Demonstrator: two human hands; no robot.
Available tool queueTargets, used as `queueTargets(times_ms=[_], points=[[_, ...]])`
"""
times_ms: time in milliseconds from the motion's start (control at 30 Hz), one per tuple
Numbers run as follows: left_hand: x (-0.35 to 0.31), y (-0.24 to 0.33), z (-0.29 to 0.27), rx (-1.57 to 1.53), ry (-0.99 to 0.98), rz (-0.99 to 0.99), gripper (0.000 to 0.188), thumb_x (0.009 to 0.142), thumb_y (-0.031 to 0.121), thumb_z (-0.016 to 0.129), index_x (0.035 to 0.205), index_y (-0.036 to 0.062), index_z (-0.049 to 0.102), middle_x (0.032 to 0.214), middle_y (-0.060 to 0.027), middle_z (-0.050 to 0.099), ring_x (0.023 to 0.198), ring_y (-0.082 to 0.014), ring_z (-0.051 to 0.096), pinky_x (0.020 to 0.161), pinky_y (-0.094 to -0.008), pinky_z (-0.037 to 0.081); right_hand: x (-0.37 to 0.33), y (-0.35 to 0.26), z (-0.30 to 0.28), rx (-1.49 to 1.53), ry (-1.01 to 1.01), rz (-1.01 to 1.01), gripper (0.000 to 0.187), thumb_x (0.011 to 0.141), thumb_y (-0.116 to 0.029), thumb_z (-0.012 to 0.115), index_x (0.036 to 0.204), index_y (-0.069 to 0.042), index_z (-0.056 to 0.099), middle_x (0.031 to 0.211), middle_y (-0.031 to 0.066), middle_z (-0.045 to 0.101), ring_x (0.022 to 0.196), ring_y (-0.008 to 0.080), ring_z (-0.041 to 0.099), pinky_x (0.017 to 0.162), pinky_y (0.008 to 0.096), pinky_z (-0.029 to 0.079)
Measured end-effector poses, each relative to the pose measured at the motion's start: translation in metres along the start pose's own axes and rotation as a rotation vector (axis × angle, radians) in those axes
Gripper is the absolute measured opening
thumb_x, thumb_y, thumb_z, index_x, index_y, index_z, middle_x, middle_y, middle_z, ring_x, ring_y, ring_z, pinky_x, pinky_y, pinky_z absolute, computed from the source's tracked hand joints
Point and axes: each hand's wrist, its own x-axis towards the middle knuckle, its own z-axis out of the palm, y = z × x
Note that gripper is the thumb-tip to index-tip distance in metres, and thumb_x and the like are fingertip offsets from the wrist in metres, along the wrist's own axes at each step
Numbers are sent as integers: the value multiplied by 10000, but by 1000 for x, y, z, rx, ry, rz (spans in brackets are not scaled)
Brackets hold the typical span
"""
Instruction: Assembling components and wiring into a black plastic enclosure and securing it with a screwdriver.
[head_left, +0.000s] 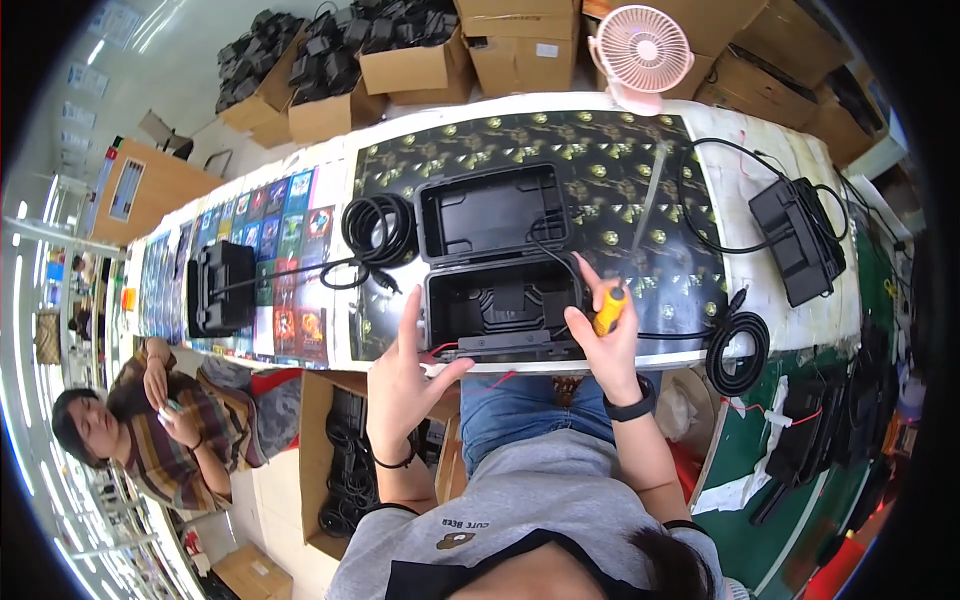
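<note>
A black plastic case (485, 222) lies in front of me with its lid swung back and its ribbed inside showing. My left hand (405, 375) is at its near left corner, thumb and index finger spread, the fingertip against the left wall. A thin red wire (442, 349) and a small white piece lie by that thumb. Tucked in my right hand (612, 345) is a screwdriver with a yellow handle (608, 312). The thumb and index finger of that hand rest along the right wall of the case. Its blade is hidden.
A coiled black cable (380, 228) lies left of the case, another coil (737, 352) at the right edge. Closed black cases sit at the left (222, 288) and right (797, 240). A pink fan (642, 52) stands at the back. A person (180, 430) sits at the left.
</note>
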Motion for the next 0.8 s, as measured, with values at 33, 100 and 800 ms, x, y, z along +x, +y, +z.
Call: queueTargets(times_ms=[33,100,800], points=[[-3,0,-6,34,-80,-3,933,773,230,828,1538,160,299,932,-145,682,722,-242,691,628,-327,542,-6,2,3,15,34,-28,327,824,22,678,868,-89,373,1403,330,492,1331,237,468,1033,320,372],[-6,0,-15,66,-158,-11,845,793,211,807,1515,180,368,775,-108,685,614,-217,675,584,-327,529,-13,4,6,17,69,-47,336,821,33,673,872,-98,369,1397,339,490,1341,251,460,1050,327,359],[33,15,25,239,442,228,141,757,111,797,871,93,716,709,-30,554,686,-226,562,627,-361,478,-15,2,2,-64,51,14,314,821,50,663,859,-101,391,1343,301,541,1384,306,430,1063,338,339]])
